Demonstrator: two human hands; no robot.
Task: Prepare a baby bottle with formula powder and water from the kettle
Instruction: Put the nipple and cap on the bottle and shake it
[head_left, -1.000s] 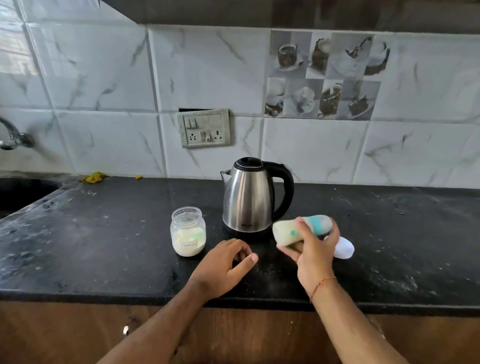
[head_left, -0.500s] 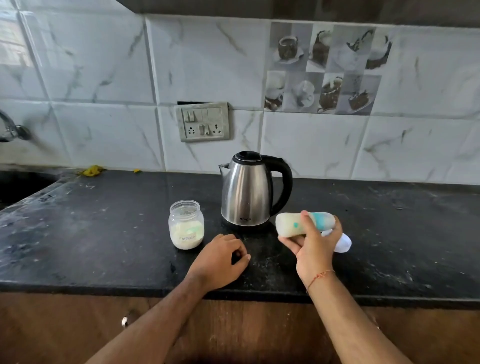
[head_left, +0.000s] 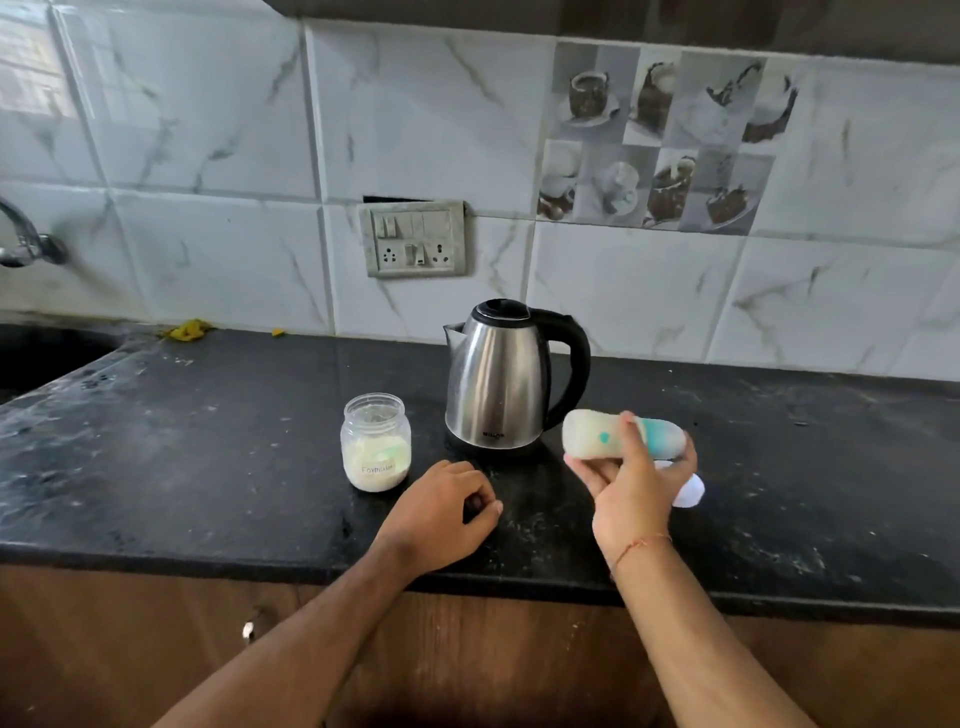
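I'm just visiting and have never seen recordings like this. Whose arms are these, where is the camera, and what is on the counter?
No machine here: these are a person's two bare arms, filmed by a camera worn on the head, looking forward and down. On the dark counter stand a steel kettle and a jar of pale powder. The right hand holds a baby bottle on its side in the air. The left hand rests on the counter, fingers loosely curled, with nothing visible in its grip.

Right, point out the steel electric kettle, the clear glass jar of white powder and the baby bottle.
Steel electric kettle (head_left: 496, 384): head view, on its shiny body.
Clear glass jar of white powder (head_left: 375, 452): head view, on its side wall.
Baby bottle (head_left: 592, 434): head view, on its pale body, gripped by the right hand (head_left: 631, 499).
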